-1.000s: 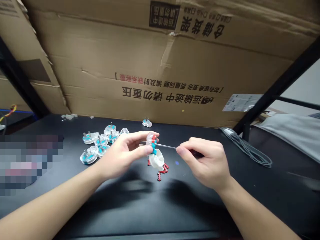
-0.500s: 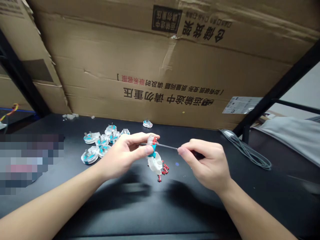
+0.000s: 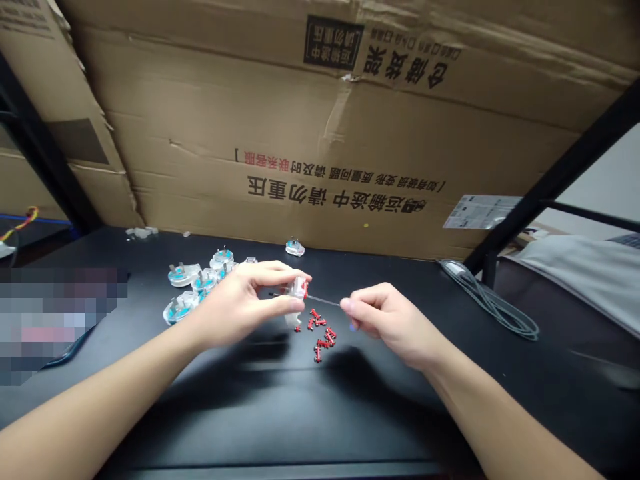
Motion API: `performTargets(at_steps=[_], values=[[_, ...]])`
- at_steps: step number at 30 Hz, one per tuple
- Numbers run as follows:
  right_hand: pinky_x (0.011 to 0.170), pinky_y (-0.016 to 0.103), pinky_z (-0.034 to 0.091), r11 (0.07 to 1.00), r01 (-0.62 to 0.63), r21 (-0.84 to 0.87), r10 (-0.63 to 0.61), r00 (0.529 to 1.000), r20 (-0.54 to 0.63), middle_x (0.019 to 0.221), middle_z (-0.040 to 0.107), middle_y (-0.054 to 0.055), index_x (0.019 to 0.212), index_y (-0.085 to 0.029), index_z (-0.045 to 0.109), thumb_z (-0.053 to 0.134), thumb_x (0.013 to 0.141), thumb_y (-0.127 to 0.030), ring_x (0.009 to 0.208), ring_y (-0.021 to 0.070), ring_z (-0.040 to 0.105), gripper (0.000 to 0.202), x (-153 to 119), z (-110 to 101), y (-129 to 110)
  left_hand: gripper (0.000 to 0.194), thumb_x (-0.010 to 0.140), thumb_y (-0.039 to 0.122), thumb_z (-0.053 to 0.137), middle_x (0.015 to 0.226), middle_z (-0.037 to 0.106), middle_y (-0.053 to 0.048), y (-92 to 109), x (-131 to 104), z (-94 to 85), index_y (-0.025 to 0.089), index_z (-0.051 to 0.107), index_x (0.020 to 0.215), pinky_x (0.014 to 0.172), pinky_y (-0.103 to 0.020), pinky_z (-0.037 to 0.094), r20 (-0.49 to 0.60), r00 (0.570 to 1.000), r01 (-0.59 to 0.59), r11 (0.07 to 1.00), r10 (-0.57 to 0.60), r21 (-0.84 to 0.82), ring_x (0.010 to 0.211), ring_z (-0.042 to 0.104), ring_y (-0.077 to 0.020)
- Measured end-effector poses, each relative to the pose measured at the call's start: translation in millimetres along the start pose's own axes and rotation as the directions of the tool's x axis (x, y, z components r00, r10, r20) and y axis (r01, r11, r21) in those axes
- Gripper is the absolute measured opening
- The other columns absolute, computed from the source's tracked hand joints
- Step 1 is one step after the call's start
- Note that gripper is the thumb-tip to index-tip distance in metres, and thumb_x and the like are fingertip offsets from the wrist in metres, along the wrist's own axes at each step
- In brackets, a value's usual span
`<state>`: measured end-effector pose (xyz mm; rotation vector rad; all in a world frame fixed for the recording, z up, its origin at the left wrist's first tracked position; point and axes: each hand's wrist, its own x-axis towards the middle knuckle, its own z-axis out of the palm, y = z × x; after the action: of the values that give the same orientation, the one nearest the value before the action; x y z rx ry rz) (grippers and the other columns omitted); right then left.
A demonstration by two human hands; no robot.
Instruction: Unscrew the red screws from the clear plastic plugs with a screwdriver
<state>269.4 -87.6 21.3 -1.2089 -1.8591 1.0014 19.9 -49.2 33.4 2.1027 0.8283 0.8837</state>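
Near the middle of the black table, my left hand (image 3: 255, 297) grips a small clear and white plastic piece (image 3: 299, 288) with a red part on its right side. My right hand (image 3: 387, 320) is closed on the right end of a thin metal rod (image 3: 324, 301). The rod runs leftward to the held piece, and a dark tip shows on its far side, between my left fingers. Just below and to the right of the piece, several small red parts (image 3: 327, 339) lie scattered on the table. My fingers hide much of the held piece.
Several clear plugs with blue inserts (image 3: 183, 273) sit left of my left hand, and another plug (image 3: 295, 247) stands at the back. A coiled grey cable (image 3: 493, 300) lies at right. Cardboard (image 3: 280, 120) rises behind the table (image 3: 240, 427).
The held piece has turned, so its blue part no longer shows and more red parts are visible below. My right hand has moved slightly left, closer to my left hand.
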Motion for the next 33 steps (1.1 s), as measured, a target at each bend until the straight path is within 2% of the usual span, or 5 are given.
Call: performTargets(at_steps=[3,8,19,27,33], values=[[0.049,0.024,0.030,0.960,0.169,-0.225,-0.209,0.964,-0.164,0.050,0.045,-0.003,0.057,-0.016,0.060,0.058,0.092,-0.040,0.048,0.0081,0.036,0.043,-2.5,2.2,-0.1,0.028,0.084,0.046,0.071,0.108,0.074,-0.003,-1.8,-0.2,5.3,0.025,0.079,0.101,0.095,-0.032,0.047,0.044,0.987,0.163,0.965,-0.157,-0.205,0.108,0.063,-0.0241],[0.047,0.025,0.031,0.642,0.379,-0.666,-0.672,0.696,-0.253,0.050,0.052,-0.002,0.064,-0.018,0.068,0.067,0.085,-0.023,0.045,0.0080,0.039,0.022,-7.9,1.4,-1.3,0.037,0.079,0.050,0.075,0.112,0.076,-0.009,-4.7,-0.8,18.8,0.022,0.080,0.101,0.101,-0.041,0.046,0.142,0.935,0.350,0.773,-0.326,-0.530,0.111,0.065,-0.0289],[0.048,0.022,0.040,0.974,0.214,0.075,-0.172,0.915,-0.366,0.054,0.052,-0.005,0.104,-0.023,0.064,0.050,0.098,-0.038,0.047,0.0101,0.047,0.020,2.3,1.7,12.9,0.035,0.081,0.045,0.074,0.126,0.072,-0.005,-8.3,0.6,15.9,0.023,0.078,0.108,0.105,-0.036,0.045,-0.104,0.966,0.174,0.895,-0.236,-0.411,0.122,0.061,-0.0271],[0.058,0.024,0.045,0.871,0.435,-0.227,-0.491,0.769,-0.409,0.075,0.061,-0.004,0.113,-0.030,0.056,0.068,0.086,-0.019,0.064,0.0114,0.056,0.032,0.5,-3.6,19.0,0.039,0.078,0.050,0.076,0.123,0.073,-0.007,-12.0,2.8,17.6,0.023,0.078,0.106,0.111,-0.044,0.036,-0.050,0.951,0.243,0.840,-0.304,-0.486,0.125,0.057,-0.0318],[0.053,0.024,0.045,0.898,0.396,-0.190,-0.439,0.794,-0.421,0.066,0.060,-0.005,0.115,-0.028,0.057,0.056,0.095,-0.023,0.056,0.0115,0.056,0.020,1.0,-2.4,19.6,0.038,0.078,0.047,0.077,0.126,0.072,-0.007,-11.0,0.4,17.8,0.022,0.078,0.107,0.110,-0.041,0.038,-0.070,0.963,0.193,0.846,-0.261,-0.497,0.126,0.057,-0.0306]])
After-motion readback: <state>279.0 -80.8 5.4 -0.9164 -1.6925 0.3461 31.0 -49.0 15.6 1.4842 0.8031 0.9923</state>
